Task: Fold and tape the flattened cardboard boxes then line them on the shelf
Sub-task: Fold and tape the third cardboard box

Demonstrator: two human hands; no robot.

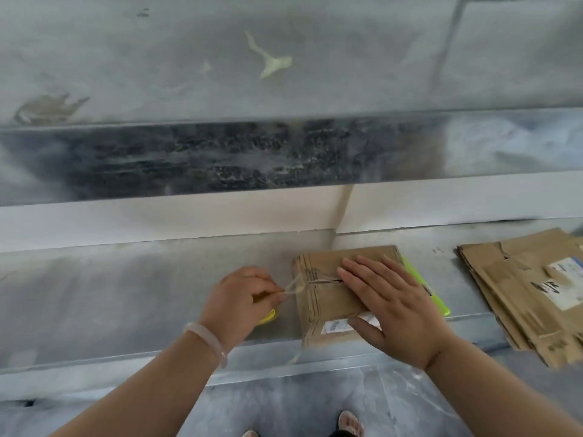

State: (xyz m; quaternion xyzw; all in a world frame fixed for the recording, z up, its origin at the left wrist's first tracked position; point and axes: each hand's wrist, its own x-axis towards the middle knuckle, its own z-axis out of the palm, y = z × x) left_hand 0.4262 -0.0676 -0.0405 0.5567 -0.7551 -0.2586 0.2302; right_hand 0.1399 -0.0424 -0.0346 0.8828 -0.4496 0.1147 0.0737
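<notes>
Box: the small brown folded cardboard box (321,299) lies on the grey metal shelf (126,294), at its front edge, with its flap seam facing up.
Right hand: the right hand (391,307) lies flat on the box, fingers straight and spread, and presses the flaps down.
Left hand: the left hand (244,298) has its fingers curled round a yellow tape roll (267,315), just beside the left side of the box.
Tape: a clear tape strip (295,287) runs from the left fingertips to the seam; it looks twisted and narrow there.
Risk, tape: a twisted strip may stick to itself and not cover the seam; a slanted pull would cause this.
Risk, flaps: if the right hand is lifted too early, the flaps may spring open and the tape would wrinkle.
Risk, box: a strong pull to the left may drag the box off the front edge.
Stack: the pile of flattened brown cardboard boxes (511,294) waits at the right, well apart, partly over the edge; a bump could make it fall.
</notes>
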